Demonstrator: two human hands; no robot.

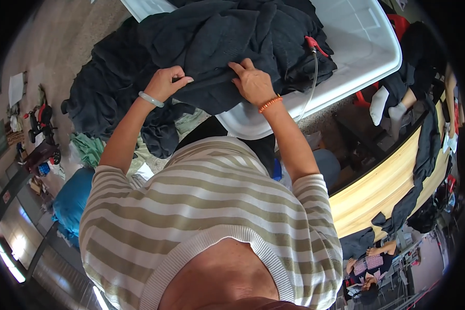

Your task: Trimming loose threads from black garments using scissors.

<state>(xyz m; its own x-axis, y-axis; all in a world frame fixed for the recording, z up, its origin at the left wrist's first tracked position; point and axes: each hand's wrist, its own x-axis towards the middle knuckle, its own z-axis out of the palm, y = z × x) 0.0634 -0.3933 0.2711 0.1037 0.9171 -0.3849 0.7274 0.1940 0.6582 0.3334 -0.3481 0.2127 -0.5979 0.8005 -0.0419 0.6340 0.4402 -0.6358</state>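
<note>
A large heap of black cloth (217, 44) fills a white plastic tub (359, 31) and spills over its left side. With thumb and bent fingers, my left hand (166, 83) pinches a fold of this cloth. A little to the right, my right hand (253, 85) grips the same stretch of cloth, its fingers curled and the index finger reaching left. The fabric between both hands is drawn fairly flat. On the heap's right side lies a red-handled tool (315, 44), with a clear hose (313, 82) running down over the tub's rim.
To the right curves a light wooden table (377, 181) with black cloth strips (426, 139) across it. Other people (369, 266) sit beyond. At left are a blue bag (75, 199), green cloth (88, 147) and a red and black ride-on vehicle (41, 124).
</note>
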